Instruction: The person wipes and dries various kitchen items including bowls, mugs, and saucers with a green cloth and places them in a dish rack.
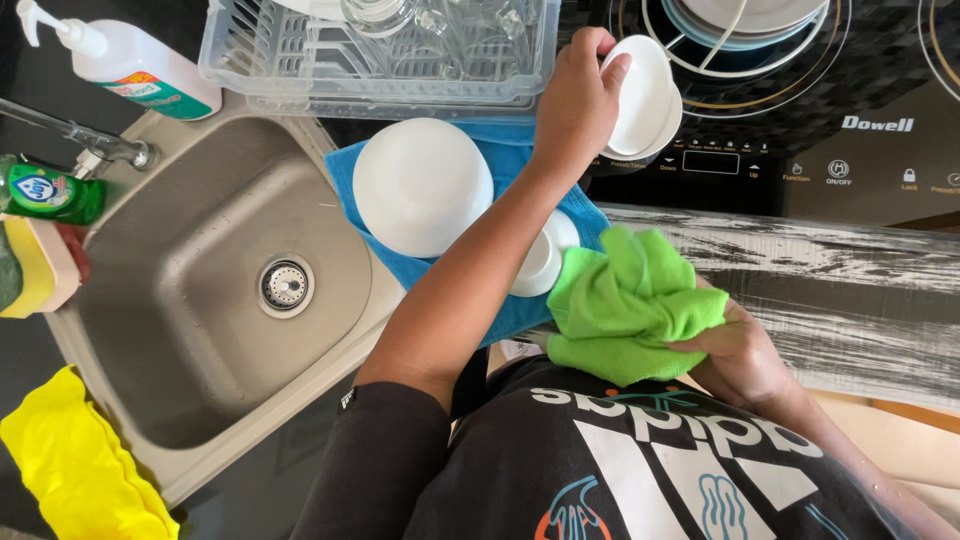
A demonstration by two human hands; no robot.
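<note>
Left hand (578, 100) is extended across the bench, fingers grasping a small white bowl (640, 98) by its rim, held over the near edge of the black cooktop (860, 150). Right hand (740, 355) is close to the body, clenched on a bunched green cloth (630, 305).

Far left edge: a yellow cloth (75, 465) at the near corner, a sponge (35, 265), a green bottle (50, 192) and a white pump bottle (130, 65) toward the back. The steel sink (180, 330) sits beside them, tap (90, 138) over its back rim.

Right of the sink, a blue towel (420, 270) carries a large white bowl (422, 185), upside down, and a smaller white cup (540, 262) partly hidden under the left forearm. Behind the towel stands a clear dish rack (300, 60) holding glassware (420, 25). On the cooktop at the back right, stacked plates (760, 25) rest on a burner ring.
</note>
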